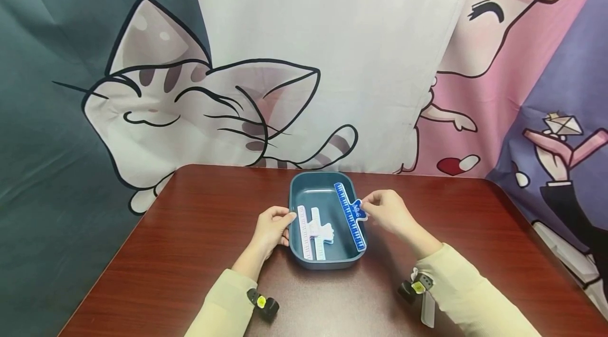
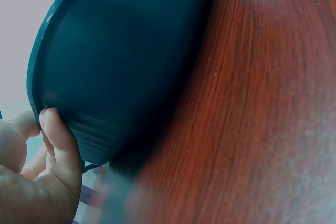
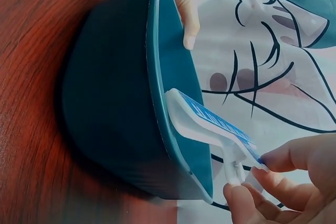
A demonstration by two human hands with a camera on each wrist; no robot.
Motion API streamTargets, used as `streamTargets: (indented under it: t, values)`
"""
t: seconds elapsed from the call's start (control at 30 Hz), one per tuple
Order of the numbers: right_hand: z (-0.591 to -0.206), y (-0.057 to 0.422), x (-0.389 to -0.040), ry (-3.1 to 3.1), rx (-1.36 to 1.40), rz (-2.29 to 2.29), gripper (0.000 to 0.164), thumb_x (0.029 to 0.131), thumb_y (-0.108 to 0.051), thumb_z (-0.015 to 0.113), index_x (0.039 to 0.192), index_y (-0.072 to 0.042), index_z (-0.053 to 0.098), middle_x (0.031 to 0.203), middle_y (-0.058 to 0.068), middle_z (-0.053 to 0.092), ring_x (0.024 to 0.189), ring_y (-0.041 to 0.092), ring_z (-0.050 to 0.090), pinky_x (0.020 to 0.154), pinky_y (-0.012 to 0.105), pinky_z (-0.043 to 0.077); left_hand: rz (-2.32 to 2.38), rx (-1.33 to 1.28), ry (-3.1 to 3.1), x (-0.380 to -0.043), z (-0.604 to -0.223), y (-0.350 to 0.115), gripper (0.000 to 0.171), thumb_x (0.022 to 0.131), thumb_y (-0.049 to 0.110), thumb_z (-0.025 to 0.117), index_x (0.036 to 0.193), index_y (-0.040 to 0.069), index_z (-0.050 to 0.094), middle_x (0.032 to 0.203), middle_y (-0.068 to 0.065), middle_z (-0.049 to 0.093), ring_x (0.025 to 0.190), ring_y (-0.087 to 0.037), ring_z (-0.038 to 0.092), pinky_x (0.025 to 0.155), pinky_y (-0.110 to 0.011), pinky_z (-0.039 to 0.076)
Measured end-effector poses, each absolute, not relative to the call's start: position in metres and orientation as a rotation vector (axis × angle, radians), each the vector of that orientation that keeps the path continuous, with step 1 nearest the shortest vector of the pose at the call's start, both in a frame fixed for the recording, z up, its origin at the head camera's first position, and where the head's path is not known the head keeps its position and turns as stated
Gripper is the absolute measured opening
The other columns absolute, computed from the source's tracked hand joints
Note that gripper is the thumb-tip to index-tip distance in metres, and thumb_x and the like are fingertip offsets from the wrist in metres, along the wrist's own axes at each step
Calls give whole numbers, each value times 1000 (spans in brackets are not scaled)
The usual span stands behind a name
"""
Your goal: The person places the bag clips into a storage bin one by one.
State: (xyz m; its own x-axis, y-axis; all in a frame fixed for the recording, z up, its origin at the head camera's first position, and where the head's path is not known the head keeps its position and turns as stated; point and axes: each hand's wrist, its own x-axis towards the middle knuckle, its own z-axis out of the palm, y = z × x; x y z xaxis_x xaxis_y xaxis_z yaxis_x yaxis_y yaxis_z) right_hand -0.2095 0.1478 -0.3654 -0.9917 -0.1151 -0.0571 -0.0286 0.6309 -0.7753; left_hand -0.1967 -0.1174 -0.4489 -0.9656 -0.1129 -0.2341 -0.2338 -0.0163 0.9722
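Note:
A deep teal plastic bin stands on the table. My left hand holds its left rim between thumb and fingers, also seen in the left wrist view. With my right hand I pinch the handle of a long blue clip with a piano-key pattern. The blue clip slants over the bin's right side; in the right wrist view its white jaw edge overlaps the rim. Inside the bin, on the left, lie a pale pink clip and a pale mint clip, side by side with their handles overlapping.
The reddish-brown wooden table extends around the bin. Behind its far edge hangs a cloth printed with a cartoon cat and other figures. Small black cameras are strapped to both wrists, and a pale tag hangs near the right sleeve.

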Motion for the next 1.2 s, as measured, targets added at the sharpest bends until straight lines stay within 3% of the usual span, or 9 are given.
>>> streamTargets:
  t: [0.5,1.0,1.2]
  values:
    - [-365,138,-210,2752,-127,-1287,17,88,-12,59,92,2,66,81,13,65,58,13,60,58,36,59,2151,-372,2138,-198,-448,-117,29,85,13,66,108,-2,55,65,-4,55,42,-9,47,36,-21,44]
    - [-370,129,-209,2770,-165,-1303,13,86,-11,61,87,1,67,76,11,64,60,19,62,55,32,58,2144,-371,2141,-197,-449,-117,32,86,16,67,109,-2,55,64,-3,55,42,-10,47,36,-22,44]
    - [-372,126,-211,2769,-123,-1265,12,86,-11,62,88,-1,67,78,11,64,61,21,63,55,32,58,2138,-375,2125,-188,-431,-116,27,87,10,64,108,-4,55,65,-5,54,43,-11,47,38,-23,45]
